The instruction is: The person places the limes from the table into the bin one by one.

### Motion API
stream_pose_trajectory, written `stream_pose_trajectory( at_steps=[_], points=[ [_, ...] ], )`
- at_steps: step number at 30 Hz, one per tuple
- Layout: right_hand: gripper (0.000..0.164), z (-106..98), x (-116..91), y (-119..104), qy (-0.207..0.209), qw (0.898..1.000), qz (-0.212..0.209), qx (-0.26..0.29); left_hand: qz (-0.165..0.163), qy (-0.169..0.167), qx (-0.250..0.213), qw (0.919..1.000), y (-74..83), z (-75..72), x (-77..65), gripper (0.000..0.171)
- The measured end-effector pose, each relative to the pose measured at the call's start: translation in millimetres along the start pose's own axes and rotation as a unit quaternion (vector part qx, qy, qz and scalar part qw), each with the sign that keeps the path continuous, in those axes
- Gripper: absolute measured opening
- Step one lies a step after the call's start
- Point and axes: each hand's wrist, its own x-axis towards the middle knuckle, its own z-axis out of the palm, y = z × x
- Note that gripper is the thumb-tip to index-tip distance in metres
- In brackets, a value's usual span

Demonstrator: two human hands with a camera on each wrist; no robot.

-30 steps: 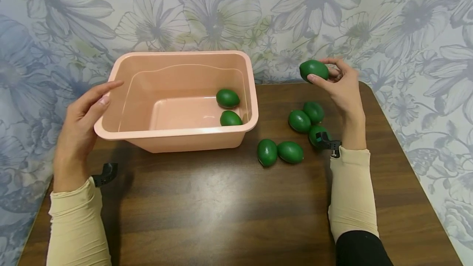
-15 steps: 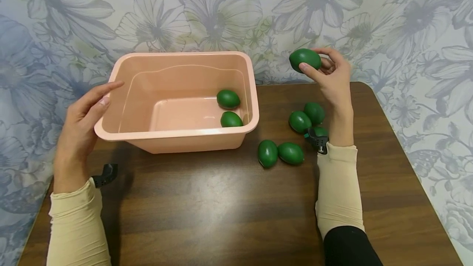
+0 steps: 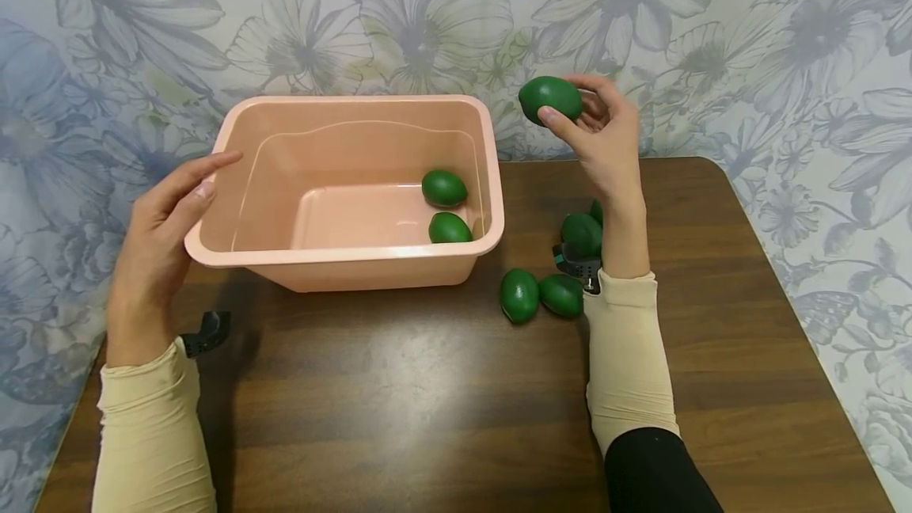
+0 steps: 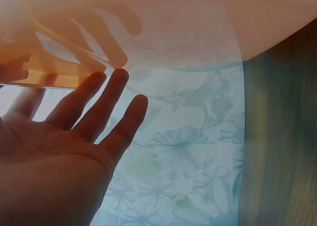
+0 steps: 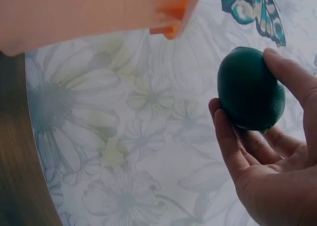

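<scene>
My right hand [image 3: 606, 129] pinches a green lime [image 3: 550, 100] between thumb and fingers, raised above the table's back edge, right of the bin. In the right wrist view, this lime [image 5: 250, 89] sits at the fingertips. My left hand [image 3: 160, 236] holds the left rim of a peach plastic bin [image 3: 370, 260], with thumb and index finger over the rim. The left wrist view shows its other fingers [image 4: 101, 104] extended against the outer wall. Two limes [image 3: 445, 188] lie inside the bin at its right end.
Right of the bin, several limes [image 3: 518, 295] lie on the brown wooden table [image 3: 413, 394]. The right wrist and its black camera mount [image 3: 575, 264] partly hide some of them. A floral-patterned covering [image 3: 427, 30] stands behind the table.
My right hand has moved left and farther back with the lime, toward the bin's right side. The left hand and bin have stayed in place.
</scene>
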Motion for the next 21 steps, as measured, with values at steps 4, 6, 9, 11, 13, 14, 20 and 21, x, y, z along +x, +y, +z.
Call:
stream_pose_trajectory(
  at_steps=[4, 6, 9, 11, 13, 14, 20, 21],
  points=[
    [0.041, 12.4, -5.4, -13.9, -0.01, 1.0, -0.007, -0.008, -0.002, -0.002, -0.003, 1.0, 0.8, -0.3, 1.2, 0.043],
    [0.041, 19.0, -7.5, -19.9, -0.015, 1.0, -0.002, -0.01, -0.002, -0.002, -0.005, 1.0, 1.1, -0.4, 1.3, 0.043],
    [0.041, 29.7, -7.9, -23.8, -0.019, 1.0, 0.005, -0.003, -0.001, -0.002, -0.007, 1.0, 1.6, -0.9, 0.7, 0.043],
    [0.041, 36.8, -7.0, -24.6, -0.022, 1.0, 0.003, 0.0, -0.001, -0.002, -0.006, 1.0, 1.8, -1.0, 0.4, 0.043],
    [0.042, 43.8, -5.9, -24.3, -0.027, 1.0, -0.003, 0.007, -0.001, -0.001, -0.002, 1.0, 1.9, -0.9, 0.2, 0.043],
    [0.042, 47.4, -5.6, -24.2, -0.029, 1.0, -0.006, 0.01, -0.002, -0.001, 0.001, 1.0, 2.0, -0.8, 0.2, 0.043],
    [0.044, 70.9, -5.1, -23.3, -0.047, 0.999, -0.025, 0.006, -0.005, -0.001, 0.004, 1.0, 2.3, -0.4, 1.1, 0.043],
    [0.045, 75.0, -5.2, -22.9, -0.052, 0.998, -0.028, -0.001, -0.004, 0.0, 0.003, 1.0, 2.2, -0.4, 1.2, 0.043]
  ],
)
